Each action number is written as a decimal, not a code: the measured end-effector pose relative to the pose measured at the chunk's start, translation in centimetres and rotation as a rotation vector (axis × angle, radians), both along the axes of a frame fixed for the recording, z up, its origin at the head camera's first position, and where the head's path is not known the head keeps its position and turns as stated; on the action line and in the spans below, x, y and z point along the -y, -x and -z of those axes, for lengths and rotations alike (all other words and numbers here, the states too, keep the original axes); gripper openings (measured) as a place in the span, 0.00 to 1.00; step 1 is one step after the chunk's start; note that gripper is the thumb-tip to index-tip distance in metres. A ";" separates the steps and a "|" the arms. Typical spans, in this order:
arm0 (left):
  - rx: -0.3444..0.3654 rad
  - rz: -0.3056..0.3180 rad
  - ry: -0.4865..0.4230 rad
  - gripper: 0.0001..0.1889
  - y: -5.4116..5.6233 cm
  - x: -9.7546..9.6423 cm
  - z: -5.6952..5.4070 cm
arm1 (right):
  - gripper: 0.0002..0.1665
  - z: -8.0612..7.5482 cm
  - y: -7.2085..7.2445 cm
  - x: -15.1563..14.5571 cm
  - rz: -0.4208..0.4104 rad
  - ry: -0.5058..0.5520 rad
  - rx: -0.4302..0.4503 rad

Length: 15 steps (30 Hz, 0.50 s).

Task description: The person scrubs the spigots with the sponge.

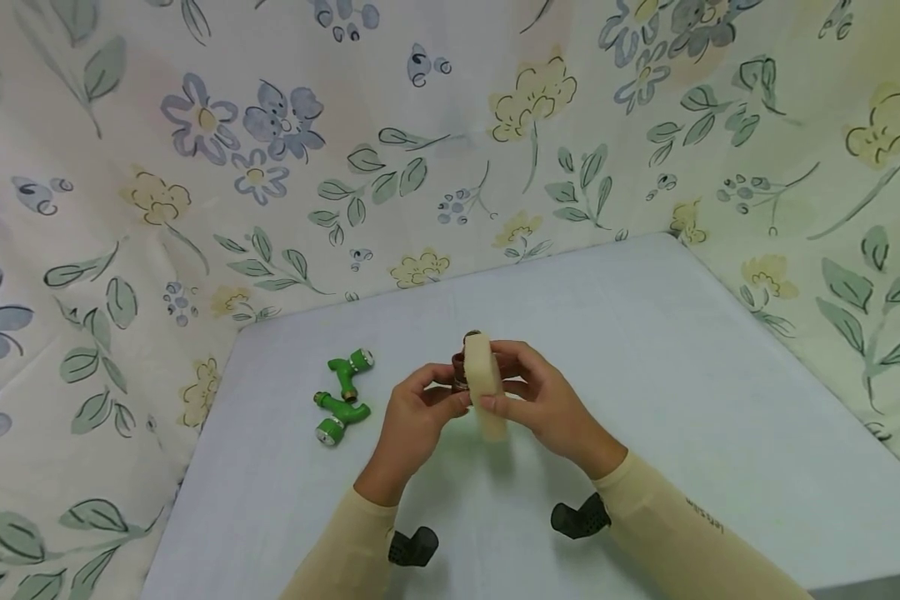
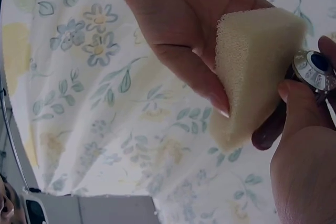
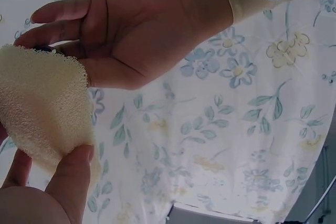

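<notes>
Above the middle of the table, my left hand point(image 1: 412, 421) holds a dark red tap point(image 1: 459, 372) between thumb and fingers. The left wrist view shows its silver knob point(image 2: 314, 71) with a dark blue centre, and its rounded red end below. A cream sponge point(image 1: 484, 375) is pinched in my right hand point(image 1: 555, 408), thumb on one face. It stands on edge right beside the tap and partly hides it in the head view. From the right wrist, the sponge point(image 3: 44, 103) covers most of the tap.
Two green taps with silver-faced knobs lie left of the hands, one tap point(image 1: 345, 375) behind the other tap point(image 1: 341, 415). A pale cloth covers the table point(image 1: 645, 375). Floral fabric point(image 1: 450, 167) hangs behind and at both sides. Black wrist mounts point(image 1: 414, 547) stick out under the sleeves.
</notes>
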<state>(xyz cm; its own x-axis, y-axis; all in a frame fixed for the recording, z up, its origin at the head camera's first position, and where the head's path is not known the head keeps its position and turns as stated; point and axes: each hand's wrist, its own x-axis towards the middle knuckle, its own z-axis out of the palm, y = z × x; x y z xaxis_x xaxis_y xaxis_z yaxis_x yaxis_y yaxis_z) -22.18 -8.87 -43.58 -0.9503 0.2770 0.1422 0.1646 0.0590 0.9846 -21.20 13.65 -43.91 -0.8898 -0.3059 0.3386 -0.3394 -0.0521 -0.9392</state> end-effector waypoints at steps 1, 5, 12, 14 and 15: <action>0.001 -0.004 0.003 0.13 0.0 0.0 0.0 | 0.37 -0.1 -0.1 0.0 -0.002 0.000 -0.011; -0.001 -0.004 -0.002 0.14 0.0 0.1 0.0 | 0.36 -0.2 0.0 0.1 -0.001 0.002 -0.033; -0.025 0.033 -0.024 0.14 -0.4 0.1 0.0 | 0.36 0.0 0.4 0.1 0.056 -0.027 -0.022; -0.037 0.048 -0.037 0.14 -0.6 0.1 -0.1 | 0.37 0.2 0.6 -0.1 0.082 -0.045 -0.013; -0.041 0.056 -0.040 0.14 -0.6 0.1 -0.1 | 0.37 0.3 0.7 -0.1 0.091 -0.051 -0.007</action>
